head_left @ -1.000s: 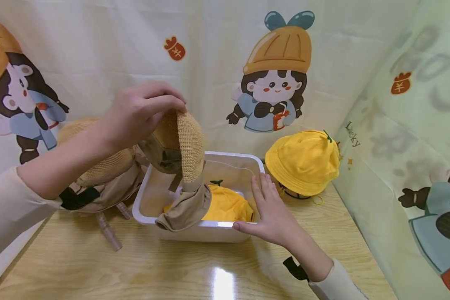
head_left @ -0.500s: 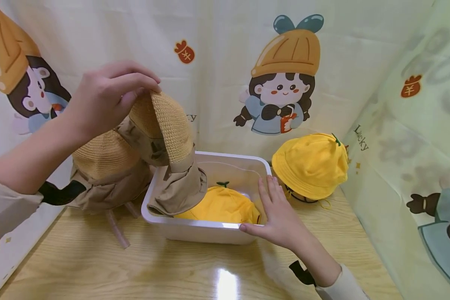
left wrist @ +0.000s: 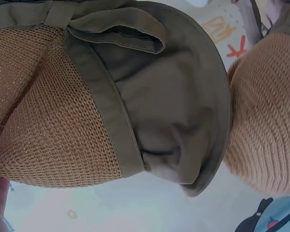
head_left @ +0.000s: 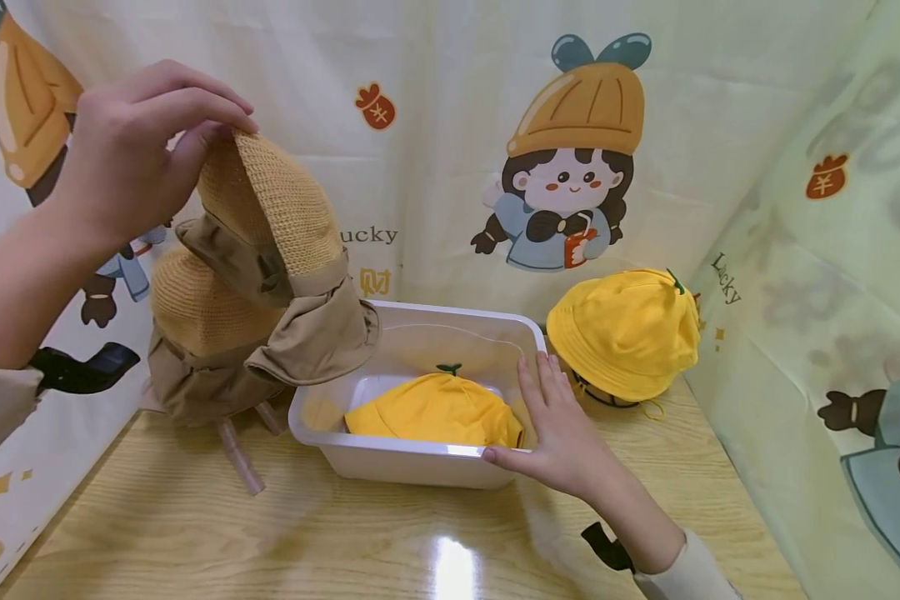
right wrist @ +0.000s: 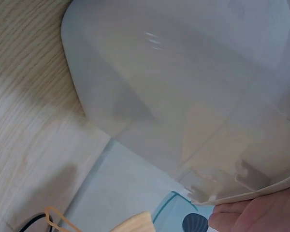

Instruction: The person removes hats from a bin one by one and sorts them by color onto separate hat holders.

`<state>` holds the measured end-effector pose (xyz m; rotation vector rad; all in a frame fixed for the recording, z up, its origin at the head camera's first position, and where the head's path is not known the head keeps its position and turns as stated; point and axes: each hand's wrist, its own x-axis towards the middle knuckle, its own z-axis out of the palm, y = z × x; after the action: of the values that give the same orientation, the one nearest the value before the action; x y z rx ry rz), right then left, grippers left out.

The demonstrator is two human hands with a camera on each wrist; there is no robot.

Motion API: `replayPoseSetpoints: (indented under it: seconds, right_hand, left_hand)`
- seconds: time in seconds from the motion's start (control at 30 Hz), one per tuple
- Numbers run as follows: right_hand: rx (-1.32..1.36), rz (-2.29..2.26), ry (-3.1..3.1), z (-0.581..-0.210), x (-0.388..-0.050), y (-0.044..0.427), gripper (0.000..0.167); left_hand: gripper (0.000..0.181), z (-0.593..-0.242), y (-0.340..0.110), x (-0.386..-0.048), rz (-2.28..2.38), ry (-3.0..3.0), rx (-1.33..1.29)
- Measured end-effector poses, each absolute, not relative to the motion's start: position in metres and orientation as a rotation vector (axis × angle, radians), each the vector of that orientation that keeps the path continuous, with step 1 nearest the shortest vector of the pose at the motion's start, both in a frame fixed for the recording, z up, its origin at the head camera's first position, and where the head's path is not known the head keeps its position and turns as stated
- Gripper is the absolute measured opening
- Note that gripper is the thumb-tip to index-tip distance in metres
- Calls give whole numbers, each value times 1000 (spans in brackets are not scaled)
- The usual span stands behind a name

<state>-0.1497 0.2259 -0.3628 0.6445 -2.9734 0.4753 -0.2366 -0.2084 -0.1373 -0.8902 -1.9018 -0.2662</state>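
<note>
Held by its crown in my left hand (head_left: 146, 158), a straw sun hat (head_left: 292, 208) with a brown cloth brim hangs above the bin's left side. The left wrist view shows its woven crown (left wrist: 58, 125) and a cloth bow (left wrist: 121, 31) close up. Behind and below it sits a second straw hat (head_left: 195, 308) with a brown brim, its stand mostly hidden. My right hand (head_left: 562, 433) rests on the right front corner of the white plastic bin (head_left: 405, 462), fingers extended along the rim. A yellow hat (head_left: 435, 408) with a green sprout lies inside the bin.
Another yellow bucket hat (head_left: 622, 333) sits on a dark stand right of the bin. Light straps (head_left: 242, 458) hang from the second straw hat onto the wooden table (head_left: 307, 533). Printed curtains (head_left: 435, 167) close off the back and sides.
My left hand has lifted the straw hat up and leftward, from over the bin toward the second straw hat. The right hand stays on the bin's rim. The head view has shifted slightly.
</note>
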Motion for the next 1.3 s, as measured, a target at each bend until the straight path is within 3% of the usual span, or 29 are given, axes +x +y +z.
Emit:
replayPoseSetpoints:
  seconds: [0.37,0.67,0.87,1.07,1.3]
  right_hand:
    - [657,457,-2965,-364,-151,225,121]
    - [726,542,-3157,-337,-159,226,115]
    - [1046,645,-3100,-285,-180,208,87]
    - [1298,831,-2805,-247,-210,146,56]
    - [1339,1219,-2561,-226,-243,72,46]
  left_hand:
    - [28,-128,-231,-241,-251,-1863,-775]
    - [18,-149,-249,-229,-126,-1944,-823]
    - [14,-160,-242,-228,-224,-1902,-852]
    - [16,-167,-235,-226,-364,-1870,-842]
    - [19,-174,-221,-219,-403,-1860,-913]
